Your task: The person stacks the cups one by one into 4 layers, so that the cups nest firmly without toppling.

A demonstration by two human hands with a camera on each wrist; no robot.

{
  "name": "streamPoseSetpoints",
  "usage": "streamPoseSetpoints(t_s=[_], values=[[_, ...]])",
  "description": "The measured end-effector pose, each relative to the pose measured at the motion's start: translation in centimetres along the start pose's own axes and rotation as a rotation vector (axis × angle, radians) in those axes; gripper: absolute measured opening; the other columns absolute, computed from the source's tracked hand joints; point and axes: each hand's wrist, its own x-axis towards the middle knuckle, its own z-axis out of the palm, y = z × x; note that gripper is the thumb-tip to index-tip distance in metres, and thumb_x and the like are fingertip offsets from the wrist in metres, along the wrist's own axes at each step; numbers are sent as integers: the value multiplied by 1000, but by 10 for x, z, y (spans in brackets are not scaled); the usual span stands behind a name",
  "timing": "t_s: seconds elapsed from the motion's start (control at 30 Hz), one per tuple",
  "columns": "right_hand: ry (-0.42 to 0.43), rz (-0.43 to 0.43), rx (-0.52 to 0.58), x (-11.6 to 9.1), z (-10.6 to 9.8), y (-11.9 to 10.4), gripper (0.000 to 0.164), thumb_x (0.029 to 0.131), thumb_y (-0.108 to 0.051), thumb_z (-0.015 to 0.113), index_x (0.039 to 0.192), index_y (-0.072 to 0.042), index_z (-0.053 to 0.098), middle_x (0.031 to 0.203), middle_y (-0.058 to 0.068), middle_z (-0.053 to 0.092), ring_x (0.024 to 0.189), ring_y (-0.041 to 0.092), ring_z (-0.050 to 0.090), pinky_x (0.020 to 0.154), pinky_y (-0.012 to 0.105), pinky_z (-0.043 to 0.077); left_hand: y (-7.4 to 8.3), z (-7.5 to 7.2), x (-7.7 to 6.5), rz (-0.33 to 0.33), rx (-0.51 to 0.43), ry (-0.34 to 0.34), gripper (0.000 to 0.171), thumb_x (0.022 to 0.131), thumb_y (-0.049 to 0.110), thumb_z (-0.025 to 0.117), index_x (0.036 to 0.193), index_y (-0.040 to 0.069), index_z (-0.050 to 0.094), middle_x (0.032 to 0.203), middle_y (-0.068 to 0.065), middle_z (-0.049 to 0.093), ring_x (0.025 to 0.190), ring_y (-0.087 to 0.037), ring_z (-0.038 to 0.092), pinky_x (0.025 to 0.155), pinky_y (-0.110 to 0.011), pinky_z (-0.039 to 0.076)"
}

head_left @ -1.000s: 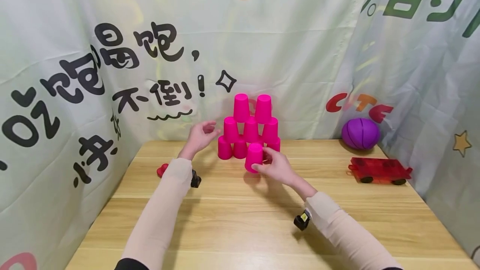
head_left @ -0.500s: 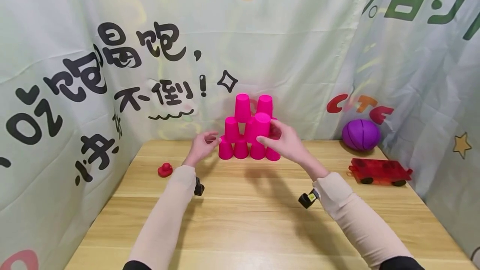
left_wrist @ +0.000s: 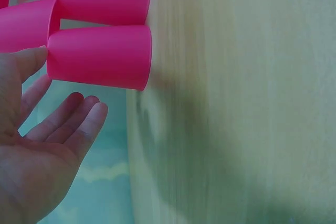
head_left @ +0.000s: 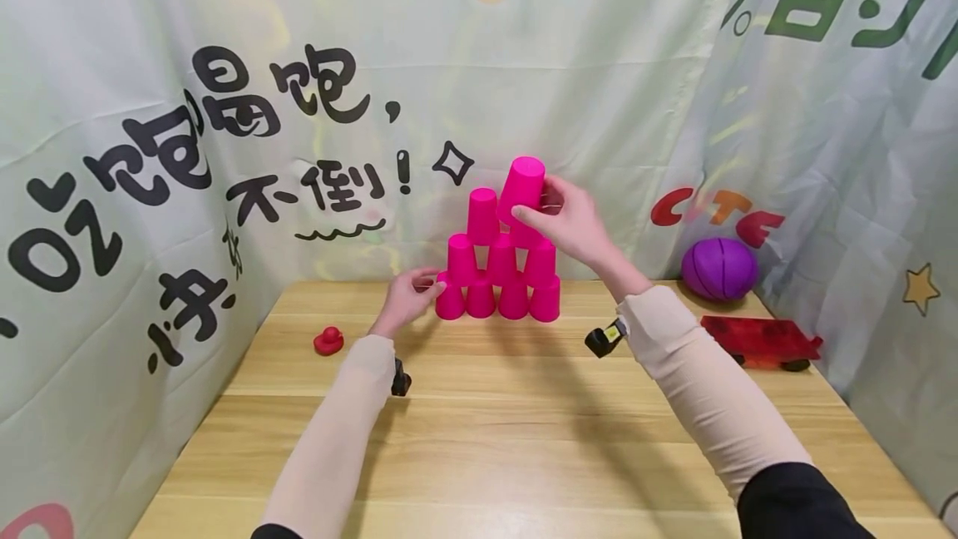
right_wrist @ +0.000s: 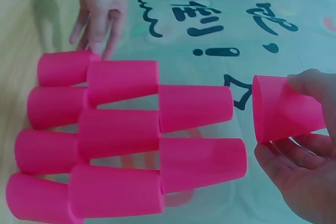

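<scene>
Pink plastic cups stand upside down in a tiered stack: several in the bottom row, three in the middle row (head_left: 501, 260), two on top (right_wrist: 197, 108). My right hand (head_left: 572, 223) grips one more pink cup (head_left: 526, 181) between thumb and fingers, mouth downward. In the right wrist view this cup hangs just above the top row, apart from it. My left hand (head_left: 407, 302) is at the stack's left end with loosely spread fingers. Its thumb tip (left_wrist: 39, 53) is right at the upper edge of the leftmost bottom cup (left_wrist: 100, 59); its other fingers stand beside that cup.
A small red rubber duck (head_left: 329, 341) sits on the wooden table (head_left: 464, 447) at the left. At the right are a purple ball (head_left: 720, 269) and a red toy car base (head_left: 763, 341), partly behind my right sleeve. A printed cloth (head_left: 599, 90) hangs behind the stack.
My right hand has lifted the cup from low in front of the stack up to above the top row. My left hand has moved slightly closer to the bottom left cup.
</scene>
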Motion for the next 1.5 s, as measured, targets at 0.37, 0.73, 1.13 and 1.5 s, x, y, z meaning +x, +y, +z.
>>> streamPoseSetpoints(t_s=[0.37,0.73,1.13,1.5], values=[[36,40,-50,30,0,-9,50,95,-32,76,138,-11,61,127,12,69,113,30,67,96,45,58,-3,2,-1,-15,-14,8,43,99,24,74,139,8,68,134,-24,70,126,-38,67,101,-50,59],[21,66,-85,55,2,-4,47,96,-31,74,135,-8,63,126,13,69,113,31,67,94,44,58,0,1,2,-24,35,1,42,99,24,74,138,8,69,133,-23,71,127,-36,67,102,-49,58],[-28,82,-125,63,8,-5,44,97,-30,73,133,-7,64,124,12,69,112,30,67,92,44,59,5,0,4,-37,43,0,42,98,21,75,137,8,70,128,-23,73,122,-35,70,100,-47,60],[-36,102,-128,66,11,-2,42,98,-30,72,132,-6,63,125,13,69,113,30,66,95,45,58,4,-2,4,-56,28,-11,41,98,21,75,137,9,70,123,-21,76,112,-33,73,92,-42,61]])
